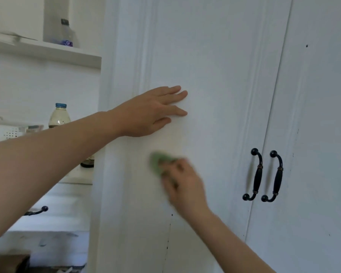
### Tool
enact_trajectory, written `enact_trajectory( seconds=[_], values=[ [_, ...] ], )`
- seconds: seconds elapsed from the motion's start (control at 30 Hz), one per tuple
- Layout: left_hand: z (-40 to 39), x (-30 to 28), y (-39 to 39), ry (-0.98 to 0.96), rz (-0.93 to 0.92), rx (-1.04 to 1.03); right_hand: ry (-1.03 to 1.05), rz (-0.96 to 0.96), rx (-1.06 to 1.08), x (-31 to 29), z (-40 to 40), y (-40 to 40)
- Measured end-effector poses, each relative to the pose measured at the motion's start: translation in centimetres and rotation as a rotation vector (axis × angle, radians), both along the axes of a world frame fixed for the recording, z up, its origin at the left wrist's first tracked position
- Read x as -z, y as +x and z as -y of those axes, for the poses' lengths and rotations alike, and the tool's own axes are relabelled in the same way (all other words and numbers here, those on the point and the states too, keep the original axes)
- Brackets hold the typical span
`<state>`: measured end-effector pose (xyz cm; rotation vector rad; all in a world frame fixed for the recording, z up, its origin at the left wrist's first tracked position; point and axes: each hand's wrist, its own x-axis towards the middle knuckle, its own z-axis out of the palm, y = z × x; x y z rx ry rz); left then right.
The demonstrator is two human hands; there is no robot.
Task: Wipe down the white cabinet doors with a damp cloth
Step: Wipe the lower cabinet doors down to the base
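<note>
Meanwhile, right hand [182,182] presses green cloth [158,163] against cabinet door [215,75].

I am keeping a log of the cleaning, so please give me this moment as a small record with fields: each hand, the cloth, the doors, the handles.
left hand: left hand flat, fingers straight, pressing on the white panelled cabinet door
right hand: right hand holds the small green cloth against the same door; blurred
handles: two black curved metal handles, side by side, untouched
marks: dark specks on the right-hand white door
</note>
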<state>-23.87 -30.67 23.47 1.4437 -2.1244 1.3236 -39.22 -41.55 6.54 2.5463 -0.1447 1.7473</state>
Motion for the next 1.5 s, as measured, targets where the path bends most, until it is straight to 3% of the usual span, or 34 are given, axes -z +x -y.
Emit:
enact_trajectory(
  seconds=[0.07,0.13,0.2,0.3,0.33,0.37,0.43,0.5,0.57,0.6,0.67,0.77,0.8,0.87,0.93,1.03,1.07,1.13,1.23,1.3,1.4,1.47,1.5],
  values=[
    [0.1,0.3,0.2,-0.016,0.013,0.001,-0.282,-0.33,-0.058,3.0,-0.5,0.5],
    [0.2,0.7,0.3,-0.044,0.037,0.018,-0.334,-0.396,-0.081,2.9,-0.5,0.0],
    [0.2,1.3,0.9,-0.087,0.071,0.036,-0.163,-0.193,-0.031,0.4,-0.2,-0.4],
    [0.1,1.9,1.9,-0.155,0.125,0.069,0.39,0.395,-0.025,-5.8,0.9,-0.8],
    [0.2,2.0,2.0,-0.177,0.131,0.075,0.483,0.497,-0.031,-7.0,0.8,-0.3],
    [0.3,2.0,2.1,-0.199,0.137,0.08,0.416,0.506,0.022,-7.2,0.3,0.5],
    [0.5,2.2,2.2,-0.237,0.17,0.084,0.074,0.274,0.068,-4.7,-1.6,2.8],
    [0.5,2.3,2.4,-0.247,0.226,0.068,-0.245,-0.136,0.004,0.8,-3.4,4.3],
    [0.4,2.4,2.3,-0.252,0.249,0.063,-0.389,-0.45,-0.052,4.8,-4.0,3.9],
    [0.3,2.4,2.3,-0.262,0.255,0.065,-0.385,-0.493,-0.06,5.4,-3.7,3.6],
    [0.4,2.6,2.3,-0.281,0.274,0.057,-0.245,-0.318,-0.068,4.1,-3.2,3.2],
    [0.6,2.6,2.3,-0.304,0.288,0.045,0.158,0.122,-0.03,-0.7,-3.7,3.6],
    [0.7,2.6,2.4,-0.307,0.284,0.048,0.209,0.17,-0.003,-1.3,-4.3,4.2],
    [0.6,2.5,2.5,-0.306,0.283,0.043,0.019,0.056,0.027,0.2,-5.8,5.7],
    [0.5,2.5,2.5,-0.308,0.29,0.03,-0.207,-0.239,-0.055,3.7,-6.8,6.3],
    [0.4,2.6,2.2,-0.302,0.296,0.014,-0.302,-0.52,-0.119,6.3,-6.2,5.1],
    [0.5,2.7,2.2,-0.299,0.295,0.01,-0.294,-0.49,-0.105,5.9,-5.9,4.8],
    [0.5,2.6,2.3,-0.295,0.298,0.007,-0.222,-0.249,-0.024,4.0,-5.5,4.7],
    [0.4,2.5,2.5,-0.295,0.312,0.006,0.08,0.126,0.055,1.0,-5.2,4.9],
    [0.3,2.5,2.6,-0.291,0.32,0.003,-0.006,0.023,0.051,2.8,-5.0,4.7],
    [0.3,2.4,2.4,-0.294,0.32,0.007,-0.201,-0.352,0.02,8.2,-3.3,1.8],
    [0.3,2.4,2.6,-0.289,0.333,-0.012,-0.124,-0.36,0.012,8.8,-0.5,-1.1],
    [0.3,2.4,2.5,-0.287,0.341,-0.024,-0.061,-0.256,0.04,8.3,0.8,-2.4]
  ],
)
